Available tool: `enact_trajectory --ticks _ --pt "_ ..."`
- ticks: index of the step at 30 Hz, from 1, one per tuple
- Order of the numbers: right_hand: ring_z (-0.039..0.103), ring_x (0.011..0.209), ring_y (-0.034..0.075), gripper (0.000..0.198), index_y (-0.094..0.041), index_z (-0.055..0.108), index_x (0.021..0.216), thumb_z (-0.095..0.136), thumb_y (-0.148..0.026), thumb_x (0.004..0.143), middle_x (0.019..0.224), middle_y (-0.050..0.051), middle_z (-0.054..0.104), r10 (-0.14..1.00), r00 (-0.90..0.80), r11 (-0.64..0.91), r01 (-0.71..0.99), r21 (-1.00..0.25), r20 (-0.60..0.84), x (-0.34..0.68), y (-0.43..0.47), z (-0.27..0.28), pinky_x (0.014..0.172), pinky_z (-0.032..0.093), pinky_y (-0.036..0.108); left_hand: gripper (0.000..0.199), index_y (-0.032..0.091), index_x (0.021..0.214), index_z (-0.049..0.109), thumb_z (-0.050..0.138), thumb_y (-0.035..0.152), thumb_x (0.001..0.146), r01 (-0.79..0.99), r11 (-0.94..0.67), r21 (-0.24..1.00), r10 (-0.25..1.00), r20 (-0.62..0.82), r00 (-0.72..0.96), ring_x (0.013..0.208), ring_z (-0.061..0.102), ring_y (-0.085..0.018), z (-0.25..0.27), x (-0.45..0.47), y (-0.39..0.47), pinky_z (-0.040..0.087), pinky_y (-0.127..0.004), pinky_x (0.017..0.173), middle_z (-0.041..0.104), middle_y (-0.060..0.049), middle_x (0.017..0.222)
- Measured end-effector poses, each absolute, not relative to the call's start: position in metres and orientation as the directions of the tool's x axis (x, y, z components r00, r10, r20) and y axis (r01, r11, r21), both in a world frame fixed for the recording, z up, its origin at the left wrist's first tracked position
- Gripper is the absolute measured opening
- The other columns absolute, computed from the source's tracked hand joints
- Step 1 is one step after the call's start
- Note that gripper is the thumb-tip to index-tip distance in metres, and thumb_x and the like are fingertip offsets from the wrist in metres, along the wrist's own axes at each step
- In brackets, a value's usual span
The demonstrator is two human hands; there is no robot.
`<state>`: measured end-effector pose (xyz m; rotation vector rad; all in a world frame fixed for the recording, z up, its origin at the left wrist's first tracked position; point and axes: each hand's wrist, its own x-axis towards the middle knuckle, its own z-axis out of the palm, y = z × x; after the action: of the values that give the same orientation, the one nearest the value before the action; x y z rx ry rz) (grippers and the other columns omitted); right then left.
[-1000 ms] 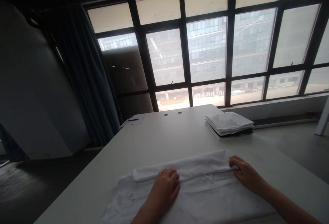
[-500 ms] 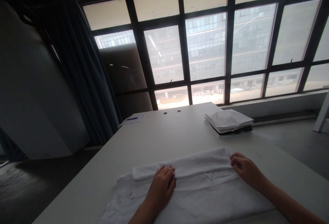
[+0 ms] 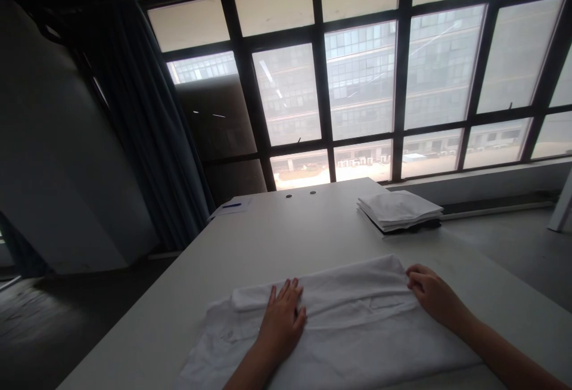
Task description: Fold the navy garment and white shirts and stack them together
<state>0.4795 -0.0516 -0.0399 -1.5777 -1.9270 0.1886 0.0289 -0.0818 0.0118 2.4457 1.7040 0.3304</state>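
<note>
A white cloth garment, perhaps a shirt, lies partly folded on the white table in front of me. Its far side is turned over into a long band. My left hand rests flat on the garment's left part, its fingers spread across the folded band. At the band's right end, my right hand has its fingers bent and pinched on the cloth edge. The fabric between its fingertips is mostly hidden.
A stack of folded white cloth, with something black at the bottom, sits at the table's far right edge. Paper with a blue pen lies at the far left. Two round holes mark the far end. Windows and a dark curtain stand beyond.
My left hand's fingers have straightened and spread over the folded band. My right hand stays at the band's right end, pulled very slightly rightward. The view has shifted a little.
</note>
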Motion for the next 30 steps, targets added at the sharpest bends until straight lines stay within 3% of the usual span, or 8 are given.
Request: enact_trajectory --ticks 4,8,10,13,16,19,23,30 --pt "0.063 0.086 0.023 0.021 -0.024 0.059 0.067 0.044 -0.016 0.079 0.09 0.007 0.068 0.92 -0.108 0.264 0.881 -0.393 0.376 0.486 -0.051 -0.039 0.084 0.048 0.035 0.062 0.03 0.157 0.036 0.043 0.038 0.096 0.934 -0.314 0.169 0.949 0.017 0.315 0.155 0.015 -0.027 0.01 0.026 -0.079 0.008 -0.059 0.125 0.022 -0.002 0.167" --pt "0.063 0.093 0.026 0.022 -0.023 0.063 0.07 0.046 -0.014 0.08 0.099 0.009 0.069 0.889 -0.077 0.204 0.949 -0.241 0.451 0.475 -0.054 -0.016 0.087 0.046 0.039 0.064 0.033 0.16 0.027 0.039 0.043 0.098 0.937 -0.315 0.153 0.947 -0.012 0.321 0.156 0.009 -0.027 0.005 0.024 -0.078 0.005 -0.059 0.125 0.015 0.0 0.168" --pt "0.063 0.099 0.027 0.023 -0.022 0.067 0.082 0.046 -0.013 0.08 0.106 0.01 0.07 0.876 -0.088 0.214 0.952 -0.22 0.474 0.45 -0.059 0.0 0.092 0.046 0.041 0.063 0.034 0.16 0.025 0.037 0.045 0.099 0.935 -0.316 0.162 0.947 -0.005 0.321 0.156 0.008 -0.027 0.002 0.023 -0.077 0.004 -0.058 0.125 0.013 0.002 0.168" --pt "0.061 0.118 0.027 0.038 -0.021 0.07 0.112 0.047 -0.014 0.082 0.127 0.012 0.067 0.878 -0.219 0.363 0.883 -0.296 0.426 0.387 -0.068 0.017 0.105 0.044 0.041 0.062 0.036 0.161 0.022 0.035 0.048 0.101 0.932 -0.321 0.167 0.946 0.012 0.324 0.156 0.007 -0.026 -0.002 0.022 -0.076 0.003 -0.057 0.125 0.011 0.003 0.169" --pt "0.041 0.144 0.029 0.056 -0.02 0.059 0.138 0.049 -0.016 0.083 0.154 0.011 0.049 0.848 -0.405 0.508 0.803 -0.31 0.341 0.311 -0.075 0.014 0.119 0.03 0.045 0.062 0.036 0.161 0.022 0.034 0.05 0.101 0.93 -0.329 0.163 0.944 0.017 0.33 0.156 0.008 -0.026 -0.003 0.021 -0.076 0.005 -0.057 0.125 0.012 0.003 0.169" --pt "0.028 0.151 0.035 0.06 -0.019 0.046 0.152 0.05 -0.033 0.093 0.163 0.012 0.036 0.821 -0.518 0.571 0.745 -0.344 0.24 0.258 -0.074 -0.005 0.123 0.017 0.053 0.062 0.036 0.16 0.024 0.035 0.051 0.101 0.927 -0.341 0.154 0.94 0.029 0.341 0.156 0.009 -0.027 -0.003 0.02 -0.076 0.006 -0.057 0.125 0.013 0.003 0.168" --pt "0.022 0.152 0.038 0.071 -0.024 0.032 0.159 0.042 -0.059 0.099 0.165 0.01 0.028 0.809 -0.552 0.586 0.728 -0.355 0.202 0.249 -0.063 -0.028 0.123 0.008 0.059 0.062 0.035 0.161 0.022 0.035 0.049 0.101 0.929 -0.344 0.14 0.939 0.025 0.344 0.156 0.01 -0.028 -0.002 0.019 -0.076 0.008 -0.057 0.126 0.012 0.003 0.168" --pt "0.023 0.153 0.032 0.076 -0.02 0.034 0.158 0.032 -0.068 0.099 0.165 0.013 0.028 0.883 -0.44 0.469 0.833 -0.293 0.162 0.337 -0.036 -0.033 0.125 0.012 0.054 0.063 0.036 0.161 0.02 0.033 0.05 0.101 0.933 -0.33 0.145 0.943 0.003 0.334 0.156 0.007 -0.027 -0.002 0.02 -0.075 0.005 -0.06 0.125 0.011 0.003 0.168"
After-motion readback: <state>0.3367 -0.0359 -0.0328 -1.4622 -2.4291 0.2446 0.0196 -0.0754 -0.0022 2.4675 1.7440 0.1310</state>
